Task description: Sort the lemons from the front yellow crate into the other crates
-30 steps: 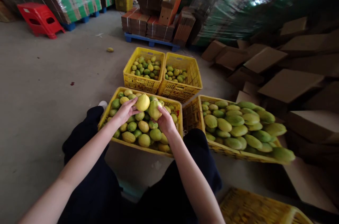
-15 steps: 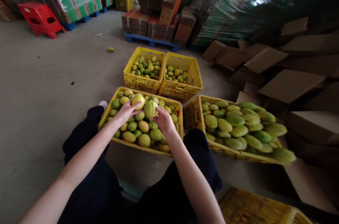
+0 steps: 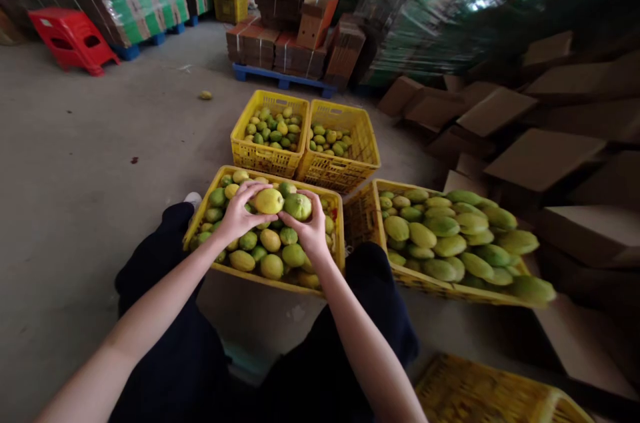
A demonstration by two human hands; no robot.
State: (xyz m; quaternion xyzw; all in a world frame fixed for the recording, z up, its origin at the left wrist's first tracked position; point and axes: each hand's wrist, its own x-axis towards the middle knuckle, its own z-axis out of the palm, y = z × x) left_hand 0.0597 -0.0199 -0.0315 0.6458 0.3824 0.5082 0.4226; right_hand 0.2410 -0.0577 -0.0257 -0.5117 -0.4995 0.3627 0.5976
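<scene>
My left hand (image 3: 245, 211) is closed round a yellow papaya (image 3: 269, 201), thumb beneath and fingers over the top. In my right hand (image 3: 311, 226) is a greener papaya (image 3: 298, 207), gripped between thumb and fingers. The two fruits are side by side, almost touching, above a yellow plastic crate (image 3: 265, 280) full of round green and yellow papayas. That crate stands between my knees. Parts of the fruit under my hands are hidden.
Two yellow crates (image 3: 267, 159) holding fewer papayas stand just beyond. At right, another crate (image 3: 405, 279) is heaped with longer papayas, beside scattered cardboard boxes (image 3: 545, 157). A crate (image 3: 490, 389) sits at lower right. A red stool (image 3: 75, 39) and loose fruit (image 3: 205, 95) are on the floor.
Both papayas have been turned in my hands. My fingers now reach over their tops, and the greener one has shifted slightly right. The view has moved very little.
</scene>
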